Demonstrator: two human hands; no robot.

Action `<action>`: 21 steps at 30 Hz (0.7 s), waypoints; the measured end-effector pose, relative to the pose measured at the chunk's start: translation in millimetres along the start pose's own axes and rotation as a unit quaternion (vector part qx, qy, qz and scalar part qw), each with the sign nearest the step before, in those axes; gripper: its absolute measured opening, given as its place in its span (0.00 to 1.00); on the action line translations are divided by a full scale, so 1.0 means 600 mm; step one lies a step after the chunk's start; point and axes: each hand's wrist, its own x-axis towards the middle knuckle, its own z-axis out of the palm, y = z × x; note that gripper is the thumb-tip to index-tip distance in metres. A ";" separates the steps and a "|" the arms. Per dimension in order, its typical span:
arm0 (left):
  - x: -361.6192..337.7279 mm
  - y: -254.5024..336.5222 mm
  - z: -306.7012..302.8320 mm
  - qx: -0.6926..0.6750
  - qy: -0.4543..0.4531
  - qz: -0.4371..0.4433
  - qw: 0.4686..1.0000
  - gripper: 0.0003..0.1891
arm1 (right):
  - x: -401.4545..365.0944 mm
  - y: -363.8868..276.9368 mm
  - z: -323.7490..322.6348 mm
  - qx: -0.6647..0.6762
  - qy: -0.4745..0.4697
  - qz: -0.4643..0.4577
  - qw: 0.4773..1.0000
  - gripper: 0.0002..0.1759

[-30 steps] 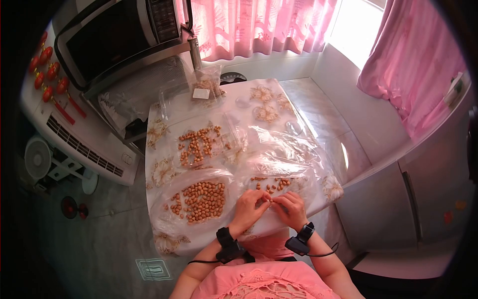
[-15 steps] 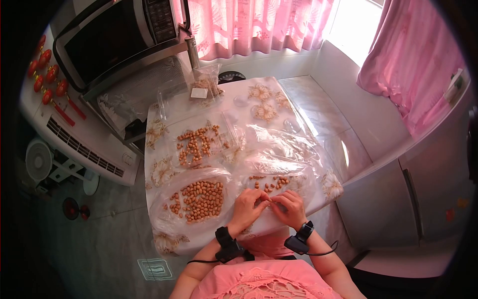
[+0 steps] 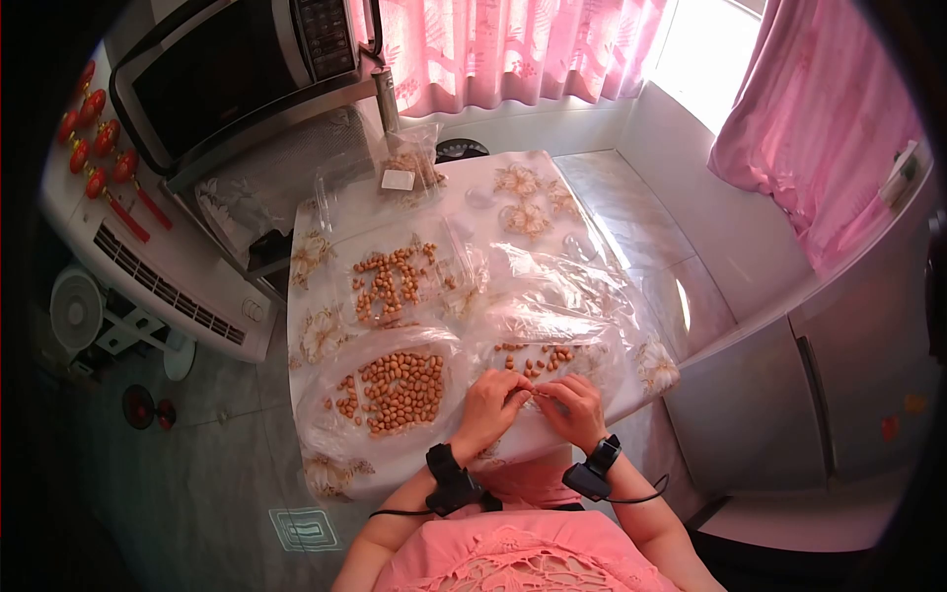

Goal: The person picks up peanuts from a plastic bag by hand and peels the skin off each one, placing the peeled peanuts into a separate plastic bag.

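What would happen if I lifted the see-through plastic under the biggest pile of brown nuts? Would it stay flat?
Probably not: the plastic looks thin and wrinkled, so I think it would flop. The nuts look small and rounded, so they'd likely slide or roll together where it sags.

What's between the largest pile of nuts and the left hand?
Between the largest pile of nuts and the left hand there's the edge of a clear plastic bag, with no loose nuts visible on it. Shows in the head view.
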 end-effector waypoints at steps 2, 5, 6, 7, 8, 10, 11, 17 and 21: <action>0.000 -0.001 0.000 0.005 0.003 0.007 1.000 0.06 | 0.000 0.001 0.001 0.000 0.001 -0.001 1.000 0.08; 0.000 -0.002 0.001 0.002 0.007 0.021 1.000 0.06 | -0.001 0.001 0.000 0.001 -0.001 0.002 1.000 0.08; 0.001 -0.002 0.000 -0.001 0.006 0.021 1.000 0.06 | -0.002 0.001 0.000 0.002 -0.005 0.008 1.000 0.07; 0.001 -0.001 -0.001 -0.004 0.006 0.020 1.000 0.06 | -0.002 0.001 0.000 0.002 -0.009 0.015 1.000 0.07; 0.000 -0.001 -0.001 -0.004 0.006 0.020 1.000 0.06 | -0.002 0.001 0.000 0.003 -0.009 0.015 1.000 0.07; 0.000 0.000 -0.002 -0.009 -0.004 0.006 1.000 0.06 | -0.002 0.002 0.000 0.003 -0.010 0.015 1.000 0.07; 0.000 -0.001 -0.002 -0.009 -0.004 0.007 1.000 0.06 | -0.002 0.001 0.000 0.003 -0.010 0.014 1.000 0.07; 0.001 0.005 -0.004 -0.019 -0.010 -0.005 1.000 0.07 | -0.002 0.001 0.000 0.004 -0.003 0.007 1.000 0.07; 0.000 0.004 -0.004 -0.018 -0.015 -0.010 1.000 0.07 | 0.000 -0.002 -0.004 -0.002 -0.016 0.007 1.000 0.06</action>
